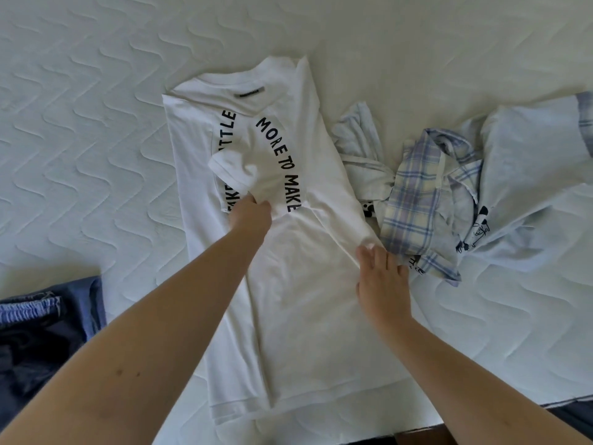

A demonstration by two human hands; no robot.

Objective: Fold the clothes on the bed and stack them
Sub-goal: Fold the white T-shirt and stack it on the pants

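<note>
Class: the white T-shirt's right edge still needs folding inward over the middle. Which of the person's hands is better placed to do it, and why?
The right hand. It already rests on the white T-shirt at its right edge, beside the plaid garment. The left hand is busy pinching the folded sleeve at the shirt's middle.

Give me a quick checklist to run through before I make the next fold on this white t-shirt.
1. White t-shirt lies flat on the mattress: mostly ok, some wrinkles at the middle.
2. Sleeve folded in over the chest: ok, left hand pinches it.
3. Right edge held in place: ok, right hand rests on it.
4. Room on the right: not ok, the plaid shirt crowds the t-shirt's edge.
5. Bottom hem straight: ok.
6. Other sleeve tucked in: cannot tell, it is hidden.
</note>
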